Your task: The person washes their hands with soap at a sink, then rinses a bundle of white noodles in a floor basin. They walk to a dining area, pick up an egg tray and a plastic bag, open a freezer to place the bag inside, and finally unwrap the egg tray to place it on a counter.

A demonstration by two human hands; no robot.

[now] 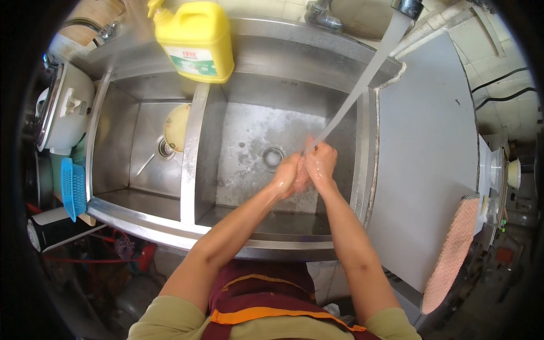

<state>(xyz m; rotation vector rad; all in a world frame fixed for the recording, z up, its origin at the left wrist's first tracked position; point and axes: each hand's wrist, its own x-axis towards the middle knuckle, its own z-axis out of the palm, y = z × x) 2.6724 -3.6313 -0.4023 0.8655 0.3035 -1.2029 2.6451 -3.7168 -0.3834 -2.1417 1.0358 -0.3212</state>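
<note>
Over the right basin of a stainless-steel double sink, both my hands are close together under running water. My left hand grips a wet, bunched pinkish cloth from the left. From the other side my right hand is closed on the same cloth, its knuckles up. A stream of water from the faucet at the upper right falls onto my hands. Left of them, the basin's round drain is visible. Part of the cloth is hidden by my fingers.
A yellow detergent jug stands on the sink's back ledge. In the left basin lie a yellowish plate and a thin stick. A blue plastic basket sits far left. A pink cloth hangs over the grey counter's right edge.
</note>
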